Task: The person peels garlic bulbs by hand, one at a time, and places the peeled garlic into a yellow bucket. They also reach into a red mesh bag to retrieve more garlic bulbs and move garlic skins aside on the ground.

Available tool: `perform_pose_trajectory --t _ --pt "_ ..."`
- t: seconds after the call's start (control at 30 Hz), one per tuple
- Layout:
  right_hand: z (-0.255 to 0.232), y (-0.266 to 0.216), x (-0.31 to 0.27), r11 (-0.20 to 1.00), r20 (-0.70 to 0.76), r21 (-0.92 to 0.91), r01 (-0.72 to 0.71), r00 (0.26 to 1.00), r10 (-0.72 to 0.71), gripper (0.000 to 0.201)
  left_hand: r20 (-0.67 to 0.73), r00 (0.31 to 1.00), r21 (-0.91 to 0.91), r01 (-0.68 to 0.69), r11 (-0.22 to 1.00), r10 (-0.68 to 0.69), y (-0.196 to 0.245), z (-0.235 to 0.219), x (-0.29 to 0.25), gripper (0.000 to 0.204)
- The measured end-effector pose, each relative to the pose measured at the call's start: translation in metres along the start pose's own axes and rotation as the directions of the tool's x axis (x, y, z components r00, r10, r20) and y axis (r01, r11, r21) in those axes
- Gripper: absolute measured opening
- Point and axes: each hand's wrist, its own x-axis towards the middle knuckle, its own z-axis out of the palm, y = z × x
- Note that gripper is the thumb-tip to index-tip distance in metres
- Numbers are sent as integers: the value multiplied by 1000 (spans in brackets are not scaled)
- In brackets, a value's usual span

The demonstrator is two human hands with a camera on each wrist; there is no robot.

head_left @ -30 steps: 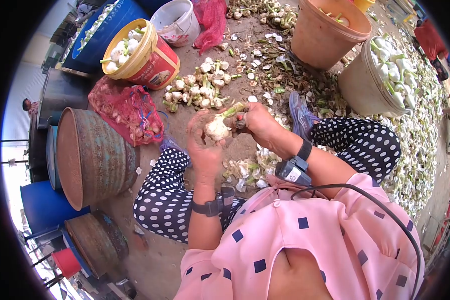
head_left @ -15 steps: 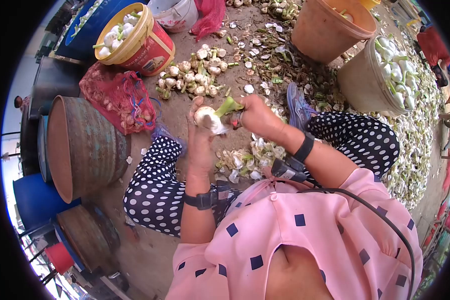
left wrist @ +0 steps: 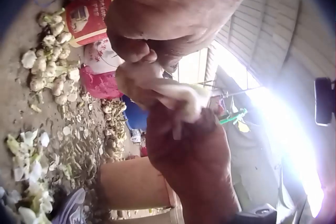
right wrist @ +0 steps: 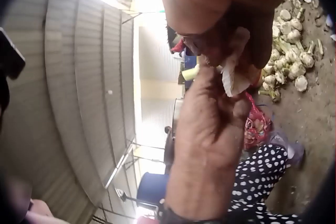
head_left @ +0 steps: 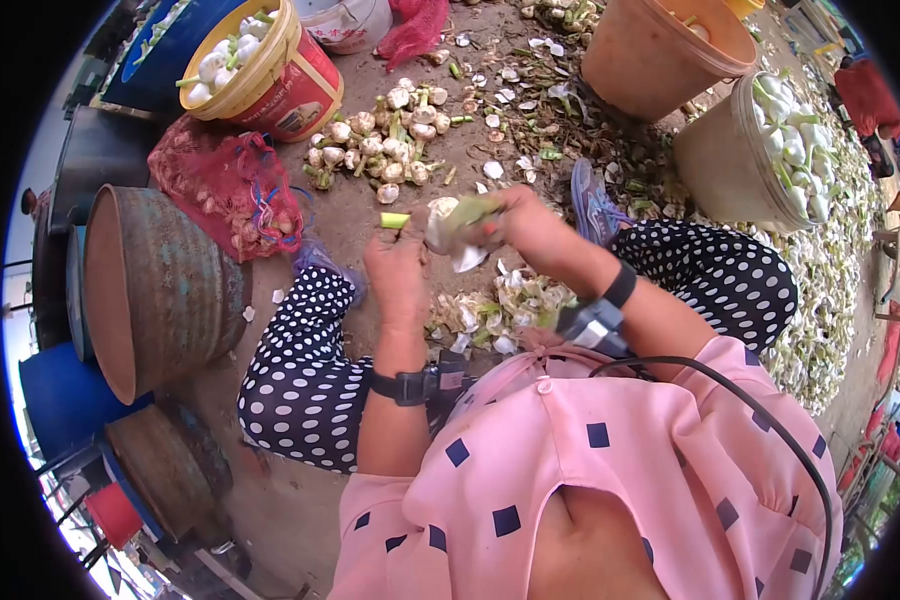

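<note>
A white garlic bulb [head_left: 442,222] is held up between both hands over the dirt ground. My left hand [head_left: 398,262] grips it from the near side, and a short green stem piece [head_left: 395,220] shows at its fingertips. From the right, my right hand [head_left: 518,228] pinches the bulb, with loose white skin [head_left: 467,258] hanging under it. In the left wrist view the bulb [left wrist: 176,94] sits between the left hand [left wrist: 157,19] and the right hand [left wrist: 194,161]. The right wrist view shows the skin [right wrist: 234,74] by the right hand [right wrist: 220,8], above the left hand [right wrist: 210,140].
A pile of unpeeled garlic [head_left: 385,145] lies ahead, beside a red mesh bag [head_left: 225,185] and a red bucket [head_left: 270,85] of bulbs. A rusty drum [head_left: 150,290] stands left. Two tan buckets [head_left: 660,50] [head_left: 720,170] stand right. Peelings [head_left: 490,310] lie between the legs.
The bulb has shifted right toward the right hand. The long green stem that pointed right is gone from it, and a short green piece now sits at the left fingertips.
</note>
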Motion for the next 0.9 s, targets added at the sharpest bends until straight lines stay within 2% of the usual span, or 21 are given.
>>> perform_pose_trajectory --t 0.03,0.07,0.1,0.13,0.2,0.27,0.3,0.33,0.37,0.4,0.43,0.47,0.53,0.57,0.6,0.7,0.77,0.8,0.83,0.87,0.9 --pt "-6 -6 -4 949 -16 310 -49 998 57 18 73 997 -109 -28 994 36 -1 -2 1 24" --pt "-12 -9 -7 801 -16 592 -85 993 117 18 74 997 -109 -23 994 31 0 0 1 24" --pt "-22 -7 -10 783 0 620 -54 998 68 24 97 995 -155 -18 988 34 5 4 -3 24" --pt "-24 -21 -21 703 -46 709 -54 991 122 22 115 993 -201 -16 979 40 9 6 -6 23" --pt "-38 -20 -30 495 -166 863 101 982 90 23 113 993 -205 10 979 14 13 2 -6 23" --pt "-74 -23 -41 330 -179 921 208 977 -115 25 106 993 -304 79 949 -48 8 -20 1 24" --pt "-101 -8 -41 354 -102 910 216 944 -314 32 53 998 -324 38 945 -22 2 -27 4 23" --pt "-117 17 -38 357 -41 925 132 967 -251 40 58 998 -317 47 947 -30 1 -30 3 23" --pt "-109 14 -28 948 167 316 -16 985 -39 43 79 997 -206 9 978 7 1 -32 2 23" --pt "-95 7 -14 834 134 -530 -151 957 258 45 108 993 -98 -39 994 50 1 -30 3 22" --pt "-78 7 -12 852 77 -523 -3 996 50 44 74 995 -20 -68 997 69 0 -23 1 21" --pt "-57 8 -16 839 22 -525 144 988 -156 42 81 995 -20 -64 998 65 -1 -17 -2 21" --pt "-29 -15 -11 901 -38 -372 222 966 -254 30 82 989 86 -133 987 126 -1 -6 -8 21" --pt "-23 -4 -4 859 -27 -460 224 964 -266 29 117 978 104 -188 977 175 2 -1 -12 22" --pt "-19 -3 -1 678 38 -626 385 884 -466 24 117 977 111 -189 976 176 2 -2 -10 22" --pt "-17 -10 1 660 8 -651 375 873 -488 27 63 992 63 -110 992 106 0 0 -1 24" --pt "-16 -11 9 695 22 -470 545 794 -608 21 182 979 -308 140 941 -86 -1 2 8 21" --pt "-16 -12 12 697 26 -467 544 796 -605 21 178 980 -310 142 940 -89 -3 0 13 21" --pt "-18 -13 14 914 -53 -116 389 916 -397 17 183 978 -327 152 933 -95 -7 -3 21 20" --pt "-20 -13 16 953 -39 258 157 988 -153 15 189 977 -344 163 925 -101 -12 -5 28 20" --pt "-27 -9 22 857 0 511 71 997 -83 15 184 977 -347 164 923 -104 -17 -9 35 20"
